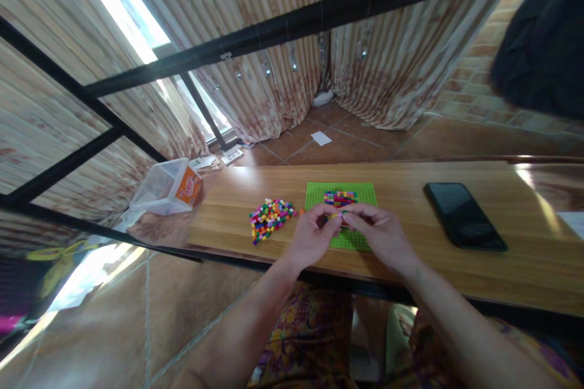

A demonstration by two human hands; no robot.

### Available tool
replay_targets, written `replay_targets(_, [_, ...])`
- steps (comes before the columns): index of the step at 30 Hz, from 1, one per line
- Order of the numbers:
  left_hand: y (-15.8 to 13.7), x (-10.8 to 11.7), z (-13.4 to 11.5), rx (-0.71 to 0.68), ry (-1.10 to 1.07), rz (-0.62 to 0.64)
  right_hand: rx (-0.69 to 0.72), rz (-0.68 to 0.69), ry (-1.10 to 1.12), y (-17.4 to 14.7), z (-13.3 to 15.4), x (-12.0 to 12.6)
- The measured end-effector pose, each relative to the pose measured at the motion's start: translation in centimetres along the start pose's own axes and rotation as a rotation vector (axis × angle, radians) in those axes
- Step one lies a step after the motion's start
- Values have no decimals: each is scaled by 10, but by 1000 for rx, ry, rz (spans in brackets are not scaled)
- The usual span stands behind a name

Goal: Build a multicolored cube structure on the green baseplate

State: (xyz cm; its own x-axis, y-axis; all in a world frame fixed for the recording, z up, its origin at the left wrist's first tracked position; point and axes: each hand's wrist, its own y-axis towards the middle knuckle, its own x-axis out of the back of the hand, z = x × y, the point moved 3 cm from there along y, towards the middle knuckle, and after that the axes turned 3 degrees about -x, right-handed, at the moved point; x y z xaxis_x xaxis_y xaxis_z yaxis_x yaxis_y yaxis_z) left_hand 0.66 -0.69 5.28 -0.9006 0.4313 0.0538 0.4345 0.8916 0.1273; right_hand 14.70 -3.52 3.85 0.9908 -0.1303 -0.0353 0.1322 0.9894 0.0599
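Note:
My left hand (314,230) and my right hand (375,226) meet over a bright green studded baseplate (350,241). Both are closed in a pinch, fingertips nearly touching, around a few small toy bricks (336,216) with yellow and pink showing. The fingers cover most of these bricks. Rows of multicoloured bricks (340,197) sit on the baseplate just beyond my fingers. To the left of the baseplate lies a loose pile of small coloured bricks (270,219), with a few orange ones near its right edge.
The wooden table (410,267) runs wide and shallow, with a black phone (464,216) at its right. A clear plastic bin (159,188) with an orange label stands beyond its left end. A dark metal bar (274,36) crosses in front of striped curtains (387,67).

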Motion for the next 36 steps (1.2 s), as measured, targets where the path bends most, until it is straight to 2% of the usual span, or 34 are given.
replay_targets(6, [-1, 0, -3, 24, -9, -14, -32, -1, 68, -1, -6, 1])
replay_targets(11, [-1, 11, 11, 70, -60, -104, -36, -60, 138, 0, -10, 8])
replay_targets(15, [-1, 24, 34, 86, -51, -204, -20, -117, -8, 4, -9, 18])
replay_targets(20, [3, 34, 55, 48, 79, -299, -19, -177, -267, 12, -9, 29])
replay_targets(24, [6, 34, 63, 3, 195, -296, 75, -160, -482, 26, -3, 26])
replay_targets(29, [0, 33, 62, -69, 298, -267, 125, -118, -725, 50, 3, 11])
replay_targets(36, [-4, 32, 60, -98, 309, -258, 164, -49, -765, 79, -14, -3])
